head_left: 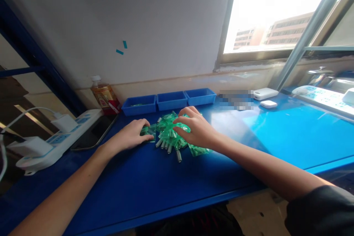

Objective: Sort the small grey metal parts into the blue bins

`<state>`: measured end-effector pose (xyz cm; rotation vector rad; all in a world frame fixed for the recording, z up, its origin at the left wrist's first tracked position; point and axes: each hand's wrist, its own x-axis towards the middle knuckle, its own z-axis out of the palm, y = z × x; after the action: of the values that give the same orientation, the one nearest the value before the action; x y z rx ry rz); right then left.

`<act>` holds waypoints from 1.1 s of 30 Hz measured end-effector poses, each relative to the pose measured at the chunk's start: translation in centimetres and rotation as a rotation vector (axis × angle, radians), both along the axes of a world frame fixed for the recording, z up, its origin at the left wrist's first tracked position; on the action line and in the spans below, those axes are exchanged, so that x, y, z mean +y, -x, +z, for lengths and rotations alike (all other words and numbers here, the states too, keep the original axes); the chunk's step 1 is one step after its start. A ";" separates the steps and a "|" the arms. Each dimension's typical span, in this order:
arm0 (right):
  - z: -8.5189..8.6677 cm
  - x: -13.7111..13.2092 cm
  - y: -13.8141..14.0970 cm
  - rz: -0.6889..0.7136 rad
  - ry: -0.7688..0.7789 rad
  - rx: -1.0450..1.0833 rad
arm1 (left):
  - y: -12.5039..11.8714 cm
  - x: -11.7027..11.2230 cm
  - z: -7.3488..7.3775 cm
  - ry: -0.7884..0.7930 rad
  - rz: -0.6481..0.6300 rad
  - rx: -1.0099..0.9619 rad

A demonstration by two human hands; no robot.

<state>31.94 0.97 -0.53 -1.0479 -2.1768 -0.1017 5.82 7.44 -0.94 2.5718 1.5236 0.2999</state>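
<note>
On the blue table lies a pile of clear green film pieces (168, 127), several with small silvery metal ends (179, 156) pointing toward me. At the pile's left side, my left hand (134, 132) has its thumb and fingers closed around a few green film pieces (151, 131), which stick out to the right. Over the right part of the pile hovers my right hand (197, 129), fingers curved and apart, with nothing visible between them. It hides some of the pile, and more green pieces (198, 150) show below it.
Three blue trays stand in a row behind the pile; the left tray (139, 109) holds some green bits. A bottle (103, 94), a phone (95, 132) and a power strip (59, 142) with plugs are at left. White devices (265, 93) and another power strip (323, 97) lie right.
</note>
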 end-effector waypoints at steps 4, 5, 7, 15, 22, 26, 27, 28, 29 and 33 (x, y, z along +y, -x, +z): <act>0.5 -0.3 0.5 0.040 0.161 0.110 | -0.9 -0.8 1.0 -0.281 0.095 -0.259; 0.8 -0.5 0.8 0.065 0.274 0.176 | -1.3 -1.2 1.1 -0.381 0.085 -0.346; 1.3 -0.9 1.4 0.120 0.557 0.340 | -2.3 -2.5 1.0 -0.545 -0.003 -0.480; 0.7 -1.2 3.1 0.093 0.738 0.751 | -4.9 -5.8 -1.2 -0.481 -0.481 -0.472; -0.1 -0.6 2.6 0.099 0.106 0.508 | -4.7 -5.5 0.5 0.162 0.001 -0.816; -0.4 -0.7 2.6 0.179 -0.110 0.186 | -4.8 -5.5 1.5 0.611 0.081 -1.030; -0.5 -0.8 2.6 0.188 -0.106 0.122 | -4.7 -4.9 1.8 0.579 0.090 -0.992; -0.5 -0.9 2.7 0.187 -0.089 0.078 | -4.5 -4.1 2.4 0.474 0.107 -0.934; -0.5 -1.0 2.7 0.172 -0.065 0.051 | -4.2 -2.9 3.1 0.320 0.132 -0.869; -0.2 -1.6 2.5 0.106 0.008 0.047 | -1.8 2.1 6.1 -0.328 0.236 -0.496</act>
<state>29.43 -0.59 -0.70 -0.9283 -2.1866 -0.0193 7.65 9.58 5.18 2.2650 1.6761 1.2023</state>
